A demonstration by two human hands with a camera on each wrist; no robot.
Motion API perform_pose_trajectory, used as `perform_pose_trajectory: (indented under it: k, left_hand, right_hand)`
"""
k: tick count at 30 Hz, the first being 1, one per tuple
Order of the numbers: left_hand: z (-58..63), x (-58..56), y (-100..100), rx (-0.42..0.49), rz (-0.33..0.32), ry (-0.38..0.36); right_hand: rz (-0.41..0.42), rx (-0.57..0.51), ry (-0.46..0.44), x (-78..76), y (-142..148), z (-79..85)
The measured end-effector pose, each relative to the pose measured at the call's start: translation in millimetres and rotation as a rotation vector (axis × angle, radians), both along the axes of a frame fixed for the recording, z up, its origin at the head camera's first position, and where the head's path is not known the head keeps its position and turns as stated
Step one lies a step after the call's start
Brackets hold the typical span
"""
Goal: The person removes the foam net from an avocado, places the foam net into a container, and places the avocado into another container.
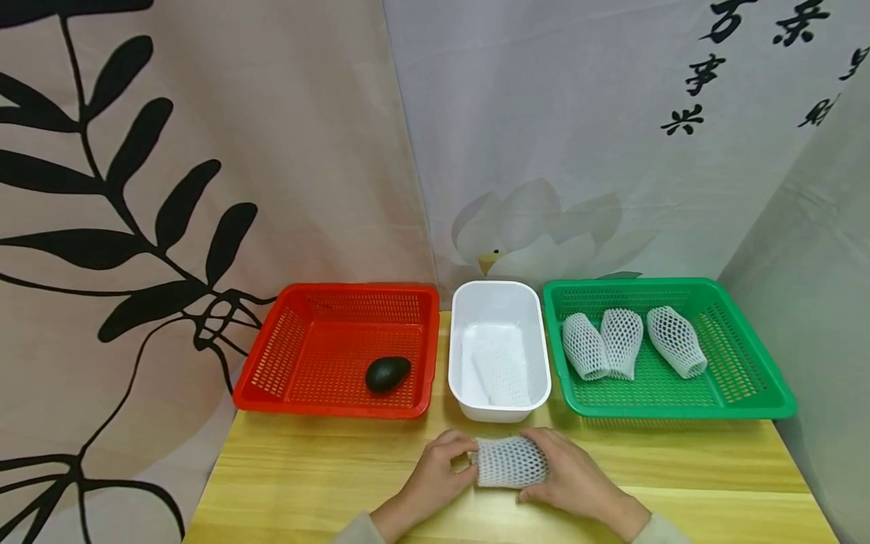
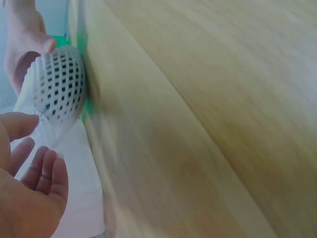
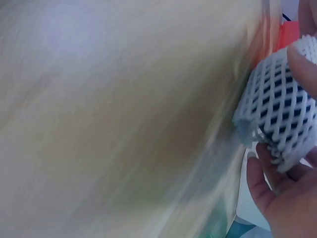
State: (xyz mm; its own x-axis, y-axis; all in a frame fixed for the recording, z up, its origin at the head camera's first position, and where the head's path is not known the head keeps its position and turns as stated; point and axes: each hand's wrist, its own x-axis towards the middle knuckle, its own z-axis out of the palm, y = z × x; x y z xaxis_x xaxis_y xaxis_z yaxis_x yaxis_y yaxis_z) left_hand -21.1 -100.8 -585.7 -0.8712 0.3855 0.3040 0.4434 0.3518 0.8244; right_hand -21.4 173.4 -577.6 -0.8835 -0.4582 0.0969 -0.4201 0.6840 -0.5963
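A white foam net sleeve (image 1: pixel 511 462) lies sideways between my two hands, low over the wooden table; something dark shows through its mesh (image 3: pixel 282 104). My left hand (image 1: pixel 442 474) pinches the sleeve's left end between thumb and fingers. At the right end, my right hand (image 1: pixel 572 476) grips it, thumb on the near side and fingers across the far side. In the right wrist view, an end of the sleeve gapes beside the right hand (image 3: pixel 292 208). One dark green avocado (image 1: pixel 387 374) sits bare in the red basket (image 1: pixel 326 408).
Behind the hands stands a white plastic tub (image 1: pixel 499 414) with flattened foam net inside. To its right, a green basket (image 1: pixel 680 410) holds three net-wrapped pieces (image 1: pixel 621 344). The red basket is on its left. A printed curtain (image 1: pixel 326 151) hangs behind the wooden table (image 1: pixel 306 476).
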Motion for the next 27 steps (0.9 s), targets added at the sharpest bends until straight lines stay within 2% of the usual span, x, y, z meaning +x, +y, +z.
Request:
perform_pose_trajectory:
  k: [4,9,13,20,27]
  left_hand:
    - [4.7,1.6,5,0.062,-0.01,-0.062]
    - [7.3,4.1,11,0.112,-0.012,-0.099]
    - [6.5,4.6,13,0.085,-0.009,-0.108]
    - [4.7,4.8,14,0.036,-0.017,-0.177]
    - [2.1,5.1,15,-0.002,-0.028,-0.217]
  right_hand:
    - [0.029,-0.026,-0.036,0.1,4,2.0]
    - [0.042,-0.012,0.003,2.6,7,1.6]
    - [0.039,-0.009,0.03,3.8,9,0.6]
    - [0.044,-0.06,-0.017,4.4,10,0.3]
    - [0.045,-0.124,-0.028,4.5,10,-1.7]
